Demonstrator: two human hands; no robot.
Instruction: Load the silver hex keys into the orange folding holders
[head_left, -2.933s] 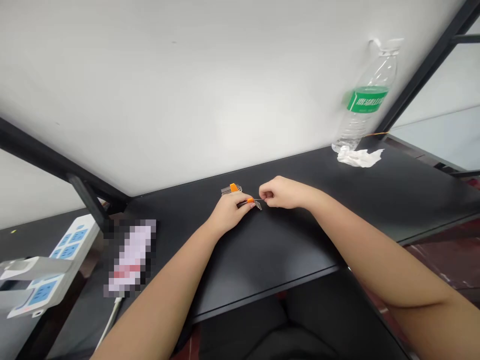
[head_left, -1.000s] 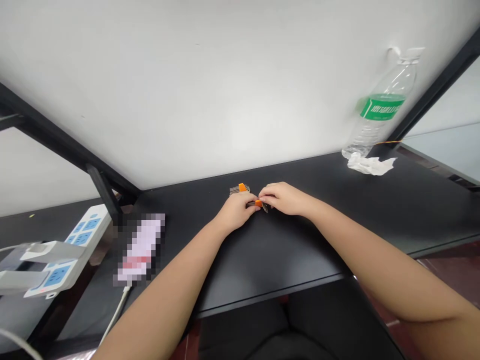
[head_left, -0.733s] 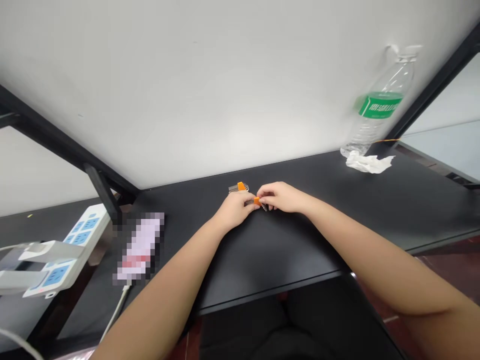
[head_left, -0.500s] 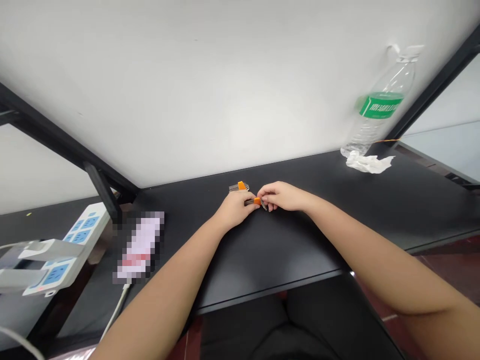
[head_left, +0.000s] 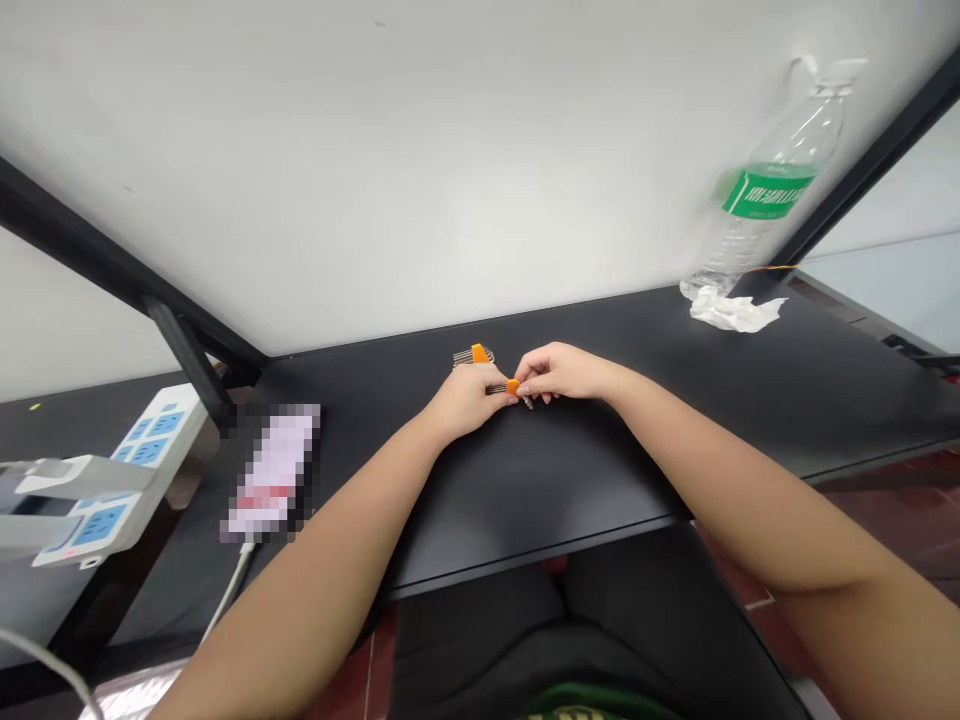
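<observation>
Between my hands is a small orange holder (head_left: 512, 387) with thin metal keys sticking out on both sides. My left hand (head_left: 466, 402) is wrapped round its left part. The fingers of my right hand (head_left: 551, 372) are pinched at its right side, by the bent key ends. A second orange holder (head_left: 480, 354) with metal keys lies on the black table just behind my left hand, partly hidden by it.
A black table (head_left: 540, 500) meets a white wall. At the back right stand a clear bottle (head_left: 769, 190) and crumpled tissue (head_left: 735, 310). Left are a blurred-out phone (head_left: 271, 470) with a cable and a white power strip (head_left: 142, 460) with plugs.
The whole view has shifted, with the table and objects slightly higher in the picture. The fingers of my right hand have closed in nearer to the orange holder.
</observation>
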